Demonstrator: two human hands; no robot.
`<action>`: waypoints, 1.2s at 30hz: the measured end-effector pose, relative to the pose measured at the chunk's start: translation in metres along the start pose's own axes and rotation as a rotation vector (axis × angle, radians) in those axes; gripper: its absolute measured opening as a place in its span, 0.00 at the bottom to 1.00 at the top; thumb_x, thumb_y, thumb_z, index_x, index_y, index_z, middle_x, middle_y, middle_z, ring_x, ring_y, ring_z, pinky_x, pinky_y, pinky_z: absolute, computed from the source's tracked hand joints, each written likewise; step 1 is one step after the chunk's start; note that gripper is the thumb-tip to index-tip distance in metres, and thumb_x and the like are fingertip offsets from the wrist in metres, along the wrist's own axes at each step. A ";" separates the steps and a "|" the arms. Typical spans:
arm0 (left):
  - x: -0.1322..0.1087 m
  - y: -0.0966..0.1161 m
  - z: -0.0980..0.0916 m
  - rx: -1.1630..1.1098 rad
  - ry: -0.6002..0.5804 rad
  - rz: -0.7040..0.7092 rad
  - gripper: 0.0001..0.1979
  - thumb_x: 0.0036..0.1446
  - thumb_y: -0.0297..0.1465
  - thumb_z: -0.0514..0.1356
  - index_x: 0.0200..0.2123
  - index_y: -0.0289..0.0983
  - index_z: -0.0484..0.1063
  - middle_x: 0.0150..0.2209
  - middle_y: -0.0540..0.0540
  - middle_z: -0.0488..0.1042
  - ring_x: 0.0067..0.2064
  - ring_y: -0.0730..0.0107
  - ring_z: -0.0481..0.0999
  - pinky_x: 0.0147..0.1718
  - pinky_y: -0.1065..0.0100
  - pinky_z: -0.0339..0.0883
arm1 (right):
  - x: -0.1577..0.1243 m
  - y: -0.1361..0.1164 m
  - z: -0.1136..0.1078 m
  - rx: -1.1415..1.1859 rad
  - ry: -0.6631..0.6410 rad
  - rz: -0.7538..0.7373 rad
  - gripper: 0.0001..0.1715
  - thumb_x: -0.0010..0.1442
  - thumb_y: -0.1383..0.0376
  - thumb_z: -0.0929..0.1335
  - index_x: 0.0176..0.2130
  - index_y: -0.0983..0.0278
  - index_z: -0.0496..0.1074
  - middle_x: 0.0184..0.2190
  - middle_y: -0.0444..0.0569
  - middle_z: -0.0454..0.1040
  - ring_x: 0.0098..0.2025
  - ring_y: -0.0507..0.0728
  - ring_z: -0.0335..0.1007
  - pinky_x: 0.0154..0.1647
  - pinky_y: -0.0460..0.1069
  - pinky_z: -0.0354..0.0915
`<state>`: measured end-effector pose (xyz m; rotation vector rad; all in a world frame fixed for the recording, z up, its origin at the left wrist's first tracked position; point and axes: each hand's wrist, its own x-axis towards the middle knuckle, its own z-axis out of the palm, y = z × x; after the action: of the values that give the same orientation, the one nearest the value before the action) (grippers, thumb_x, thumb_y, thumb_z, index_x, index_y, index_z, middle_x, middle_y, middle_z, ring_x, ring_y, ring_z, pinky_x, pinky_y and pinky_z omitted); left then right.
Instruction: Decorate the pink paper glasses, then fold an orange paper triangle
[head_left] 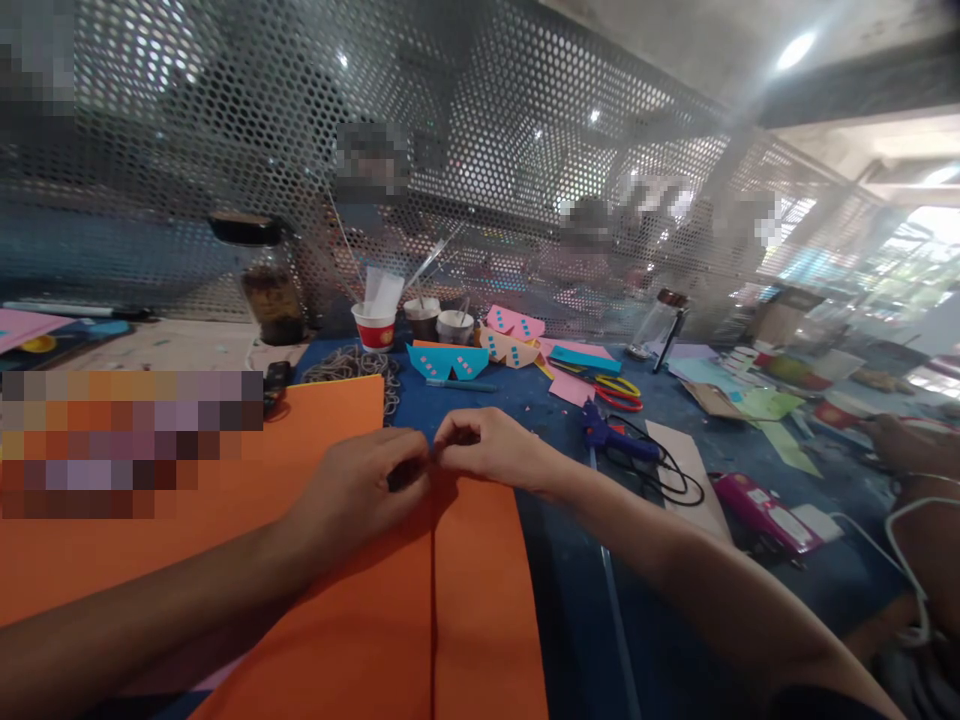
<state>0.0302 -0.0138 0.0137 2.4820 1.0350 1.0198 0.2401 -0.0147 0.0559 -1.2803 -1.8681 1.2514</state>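
Large orange paper sheets [382,620] lie in front of me. A narrow dark line runs down the orange surface from between my hands; I cannot tell whether it is a cord, a fold or an edge. My left hand [375,480] rests low over the paper with thumb and fingers pinched together. Facing it, fingertips almost touching, is my right hand [491,445], also in a pinch. Whatever is between the fingertips is too small to make out. Just beyond stand paper glasses, one pair blue [448,362] and another peach [507,347].
On the blue table [570,590] to the right lie a glue gun [619,437] with its black cable, scissors [619,393] and a magenta device [769,513]. Cups [375,330], grey string [345,367] and a jar [270,290] line the back. Another person's hand [907,440] is far right.
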 end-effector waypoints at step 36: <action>0.008 0.001 -0.002 -0.185 -0.101 -0.217 0.12 0.57 0.37 0.56 0.27 0.41 0.75 0.23 0.53 0.75 0.27 0.68 0.73 0.27 0.70 0.63 | 0.002 0.013 0.004 -0.172 0.068 -0.061 0.01 0.59 0.68 0.72 0.33 0.63 0.75 0.29 0.41 0.75 0.32 0.50 0.68 0.34 0.46 0.60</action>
<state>0.0329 -0.0084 0.0199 2.1947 1.0967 0.8726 0.2407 -0.0128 0.0424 -1.3257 -1.9850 1.0219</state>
